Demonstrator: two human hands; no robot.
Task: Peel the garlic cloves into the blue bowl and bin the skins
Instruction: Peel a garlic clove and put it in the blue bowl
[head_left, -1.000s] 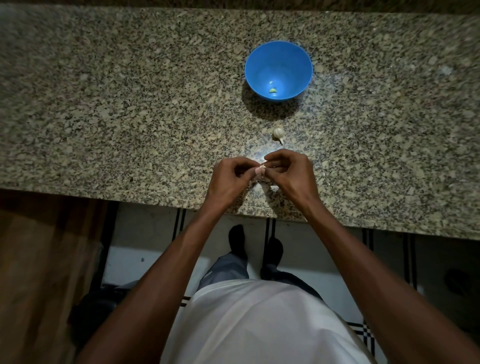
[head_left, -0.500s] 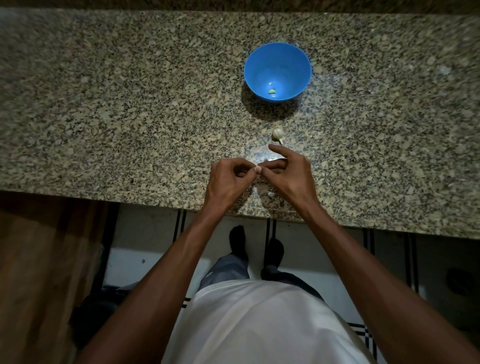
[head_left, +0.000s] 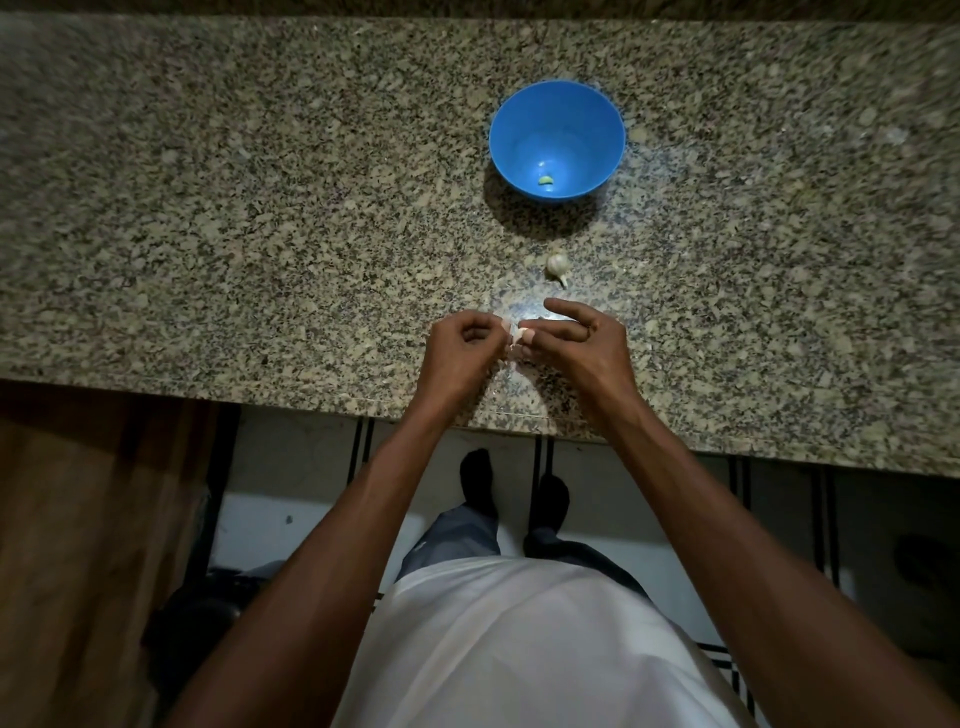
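A small pale garlic clove (head_left: 516, 335) sits between my two hands near the front edge of the granite counter (head_left: 260, 208). My left hand (head_left: 460, 351) pinches it with curled fingers. My right hand (head_left: 576, 345) pinches it from the other side with thumb and middle fingers, index finger raised. A garlic bulb (head_left: 557, 266) lies on the counter just beyond my hands. Farther back stands the blue bowl (head_left: 524, 130) with one small peeled clove (head_left: 545, 180) at its bottom.
A wooden cabinet side (head_left: 78, 519) stands below the counter at the left. A dark object (head_left: 208, 613) sits on the tiled floor beside it. My feet (head_left: 514, 483) stand under the counter edge.
My right index finger has lifted straight off the clove. Both hands stay in the same spot, still working at the clove.
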